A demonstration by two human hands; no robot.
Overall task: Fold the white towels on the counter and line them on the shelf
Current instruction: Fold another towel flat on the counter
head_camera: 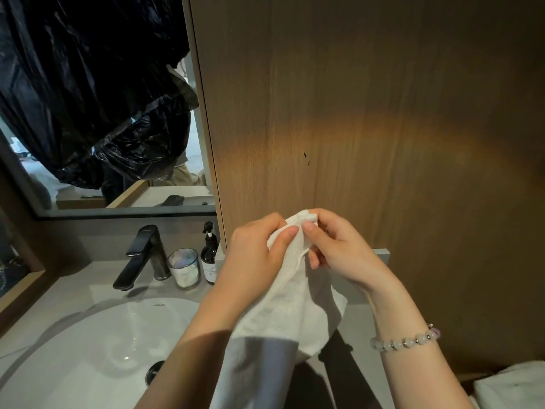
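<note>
Both hands are holding a white towel (290, 314) raised just to the right of the sink (88, 349). The left hand (259, 249) is pinching its top corner between thumb and fingers. The right hand (339, 249) is pinching the same corner, thumbs almost touching. The cloth is hanging between the forearms. A second towel (513, 382) is lying farther right of the sink.
</note>
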